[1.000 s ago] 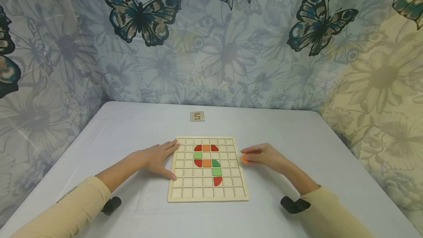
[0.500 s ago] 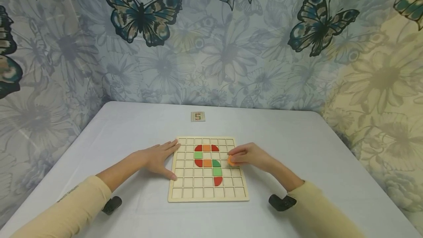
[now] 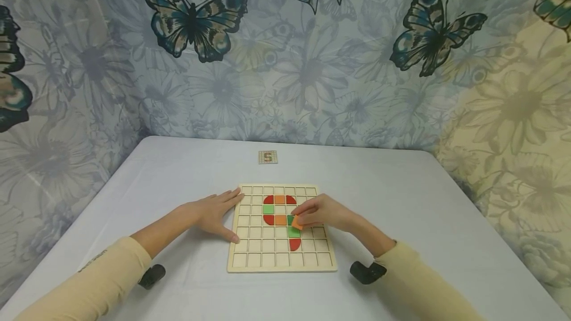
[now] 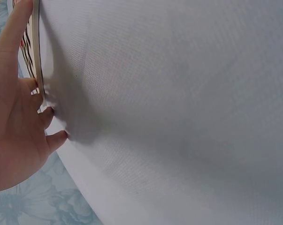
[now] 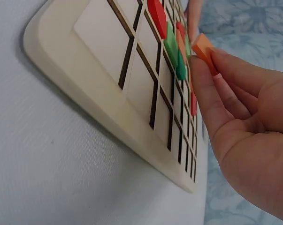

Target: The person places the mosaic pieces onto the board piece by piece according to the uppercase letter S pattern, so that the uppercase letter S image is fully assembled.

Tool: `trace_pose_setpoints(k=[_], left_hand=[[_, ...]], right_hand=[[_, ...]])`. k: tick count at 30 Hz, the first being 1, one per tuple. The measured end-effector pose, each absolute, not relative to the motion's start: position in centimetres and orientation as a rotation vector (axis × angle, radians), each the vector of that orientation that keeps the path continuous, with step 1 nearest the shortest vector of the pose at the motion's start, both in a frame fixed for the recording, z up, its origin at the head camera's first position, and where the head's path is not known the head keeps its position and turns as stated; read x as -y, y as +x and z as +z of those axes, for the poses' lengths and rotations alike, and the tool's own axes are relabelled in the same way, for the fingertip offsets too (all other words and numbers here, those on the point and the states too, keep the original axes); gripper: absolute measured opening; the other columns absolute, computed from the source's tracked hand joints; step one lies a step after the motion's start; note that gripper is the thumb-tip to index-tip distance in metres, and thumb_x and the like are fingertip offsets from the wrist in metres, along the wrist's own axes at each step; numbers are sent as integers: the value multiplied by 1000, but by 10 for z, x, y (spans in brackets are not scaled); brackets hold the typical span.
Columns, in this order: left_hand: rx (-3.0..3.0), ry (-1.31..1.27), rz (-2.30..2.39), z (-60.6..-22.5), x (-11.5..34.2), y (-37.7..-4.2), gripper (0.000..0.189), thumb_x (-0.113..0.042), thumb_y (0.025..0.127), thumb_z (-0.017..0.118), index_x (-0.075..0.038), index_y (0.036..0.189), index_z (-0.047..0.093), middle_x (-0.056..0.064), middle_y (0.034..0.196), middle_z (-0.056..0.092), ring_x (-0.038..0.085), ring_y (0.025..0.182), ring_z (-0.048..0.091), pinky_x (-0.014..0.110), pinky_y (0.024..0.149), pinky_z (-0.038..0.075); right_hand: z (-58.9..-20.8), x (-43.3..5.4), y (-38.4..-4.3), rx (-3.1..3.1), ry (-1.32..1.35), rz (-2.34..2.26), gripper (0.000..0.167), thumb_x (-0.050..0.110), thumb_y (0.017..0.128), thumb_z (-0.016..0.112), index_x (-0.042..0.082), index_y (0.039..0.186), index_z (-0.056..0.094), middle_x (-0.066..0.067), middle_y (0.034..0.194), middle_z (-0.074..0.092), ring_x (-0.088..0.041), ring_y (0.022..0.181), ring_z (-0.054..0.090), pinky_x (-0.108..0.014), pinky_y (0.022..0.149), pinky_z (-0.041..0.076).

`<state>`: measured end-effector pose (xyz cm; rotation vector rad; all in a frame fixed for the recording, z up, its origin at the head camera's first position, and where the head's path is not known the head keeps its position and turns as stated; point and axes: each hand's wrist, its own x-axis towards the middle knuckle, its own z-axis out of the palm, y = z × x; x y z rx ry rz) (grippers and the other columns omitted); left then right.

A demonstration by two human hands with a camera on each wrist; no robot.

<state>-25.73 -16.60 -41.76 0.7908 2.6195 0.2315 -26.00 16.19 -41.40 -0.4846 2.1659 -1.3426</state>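
A wooden grid board [image 3: 260, 260] lies on the table, with red, orange and green tiles set in several of its squares. My right hand [image 3: 327, 213] pinches an orange tile [image 3: 297, 223] between thumb and fingers, above the green tiles right of the board's middle. In the right wrist view that orange tile [image 5: 204, 52] is tilted and raised over the board. My left hand [image 3: 211, 214] rests with spread, fairly straight fingers on the board's left edge. The left wrist view shows its fingers along the board's side [image 4: 36, 51].
A small patterned card [image 3: 267, 157] lies on the white-covered table [image 3: 187, 162] behind the board. Dark wrist devices show below both forearms, the right one [image 3: 368, 272] near the board's right corner. A butterfly-patterned backdrop [image 3: 308, 78] stands behind the table.
My right hand has moved left from beside the board to over it, carrying the orange tile. The left hand has stayed on the board's edge, and the set tiles look the same.
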Motion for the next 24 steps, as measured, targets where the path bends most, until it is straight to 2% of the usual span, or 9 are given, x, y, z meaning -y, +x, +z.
trace_pose_setpoints(k=[6,12,18,24], left_hand=[[-2623,784,226,-419,166,-258,118,-75,69,63,-8,153,15,11,158,7,31,143,12,53,110,17],[-2624,791,230,-420,167,-258,119,-75,69,64,-7,153,15,11,158,7,31,143,12,54,110,17],[-2624,786,226,-420,166,-258,119,-76,69,63,-8,154,14,11,159,6,31,143,11,53,110,17],[-2619,789,229,-419,166,-258,118,-75,70,64,-8,153,14,11,158,6,31,143,11,54,110,16]], right_hand=[[-413,-152,-258,-2190,-544,-1268,27,16,84,74,5,109,72,-4,102,70,-15,90,64,-30,80,52],[-412,-144,-253,-2193,-655,-1207,24,11,84,74,4,107,72,-3,98,70,-15,92,65,-29,81,51],[-410,-135,-250,-2203,-740,-1149,19,7,83,74,6,101,74,0,91,70,-14,86,64,-28,78,51],[-410,-129,-249,-2239,-752,-1074,16,8,83,74,11,99,75,5,89,69,-12,85,62,-28,76,51]])
